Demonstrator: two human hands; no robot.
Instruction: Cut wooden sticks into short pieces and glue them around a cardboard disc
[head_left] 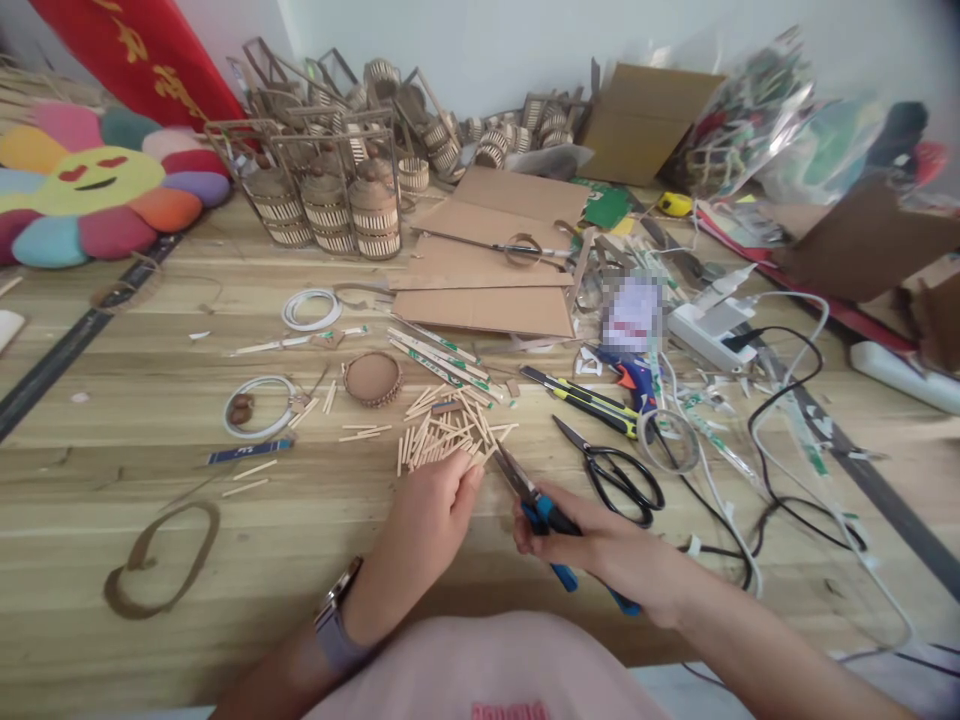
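Observation:
My right hand (600,540) is wrapped around the blue-and-black handles of long-nosed pliers (523,478), whose tips point up and left. My left hand (431,525), with a watch (341,592) on the wrist, is closed in a pinch on a thin wooden stick (489,456) beside the plier tips. Whether the jaws touch the stick, I cannot tell. Just beyond my left hand lies a loose pile of short wooden sticks (435,438). Behind it sits a small round brown base (373,379) with a beaded-looking rim.
Black-handled scissors (619,480), a yellow-black utility knife (589,400) and a tape roll (667,441) lie to the right, near tangled cables (772,500) and a power strip (712,330). Cardboard (487,260) lies centrally behind; small bamboo lantern-like frames (337,200) stand at the back left.

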